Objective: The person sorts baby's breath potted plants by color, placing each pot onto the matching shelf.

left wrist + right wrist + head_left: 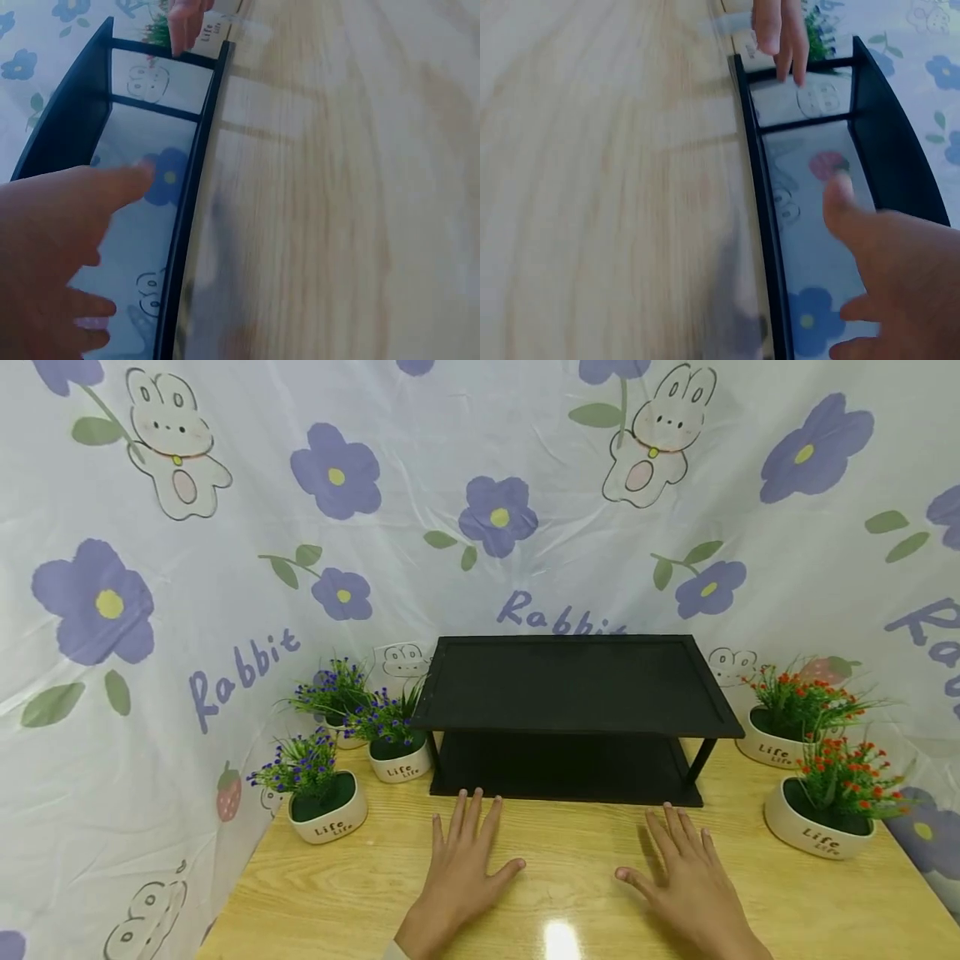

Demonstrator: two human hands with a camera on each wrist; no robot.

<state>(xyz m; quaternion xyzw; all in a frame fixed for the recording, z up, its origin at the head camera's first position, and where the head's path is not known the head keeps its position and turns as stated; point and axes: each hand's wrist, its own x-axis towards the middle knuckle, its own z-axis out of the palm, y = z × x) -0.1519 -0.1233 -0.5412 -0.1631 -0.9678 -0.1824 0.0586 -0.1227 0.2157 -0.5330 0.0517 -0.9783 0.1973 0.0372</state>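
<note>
A black two-tier rack point(577, 685) stands on the wooden table, its flat top shelf raised on short posts over a lower shelf point(562, 768). My left hand point(465, 868), fingers spread, is at the rack's front left, fingertips close to the lower shelf's front edge. At the front right, my right hand point(690, 881) is spread the same way, thumb pointing inward. Neither hand holds anything. In the left wrist view the left hand point(52, 240) overlaps the rack's frame point(196, 165); the right wrist view has the right hand point(907, 270) likewise over the rack point(900, 150).
Several white pots with purple-flowered plants, one a front pot point(328, 810), stand left of the rack. On the right are two orange-flowered ones, a rear pot point(776, 749) and a front pot point(821, 831). A rabbit-and-flower cloth point(420, 560) hangs behind the table point(570, 868).
</note>
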